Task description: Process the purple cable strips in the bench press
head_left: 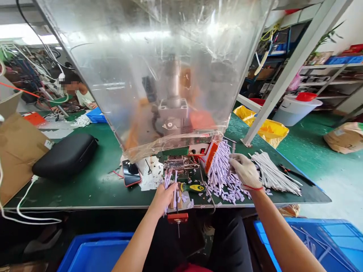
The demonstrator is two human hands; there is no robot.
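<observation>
My bare left hand (pixel 164 197) is closed around a small bunch of thin pale lilac strips (pixel 168 177) in front of a small press fixture (pixel 175 165). Several strips stick up past the fingers toward the fixture. My right hand (pixel 246 173), in a whitish glove, pinches what looks like one narrow strip (pixel 233 146) that points upward. It is beside a large heap of lilac strips (pixel 217 164), with short cut pieces (pixel 227 192) spread below. A screwdriver with a yellow and green handle (pixel 196 187) lies just right of my left hand.
A clear plastic guard (pixel 170 79) hangs over the machine. A phone (pixel 131 173) and black case (pixel 66 155) lie left; long whitish strips (pixel 273 170) and pliers (pixel 296 175) lie right. Blue bins (pixel 93 251) stand below the table edge. Another person (pixel 82 94) sits at far left.
</observation>
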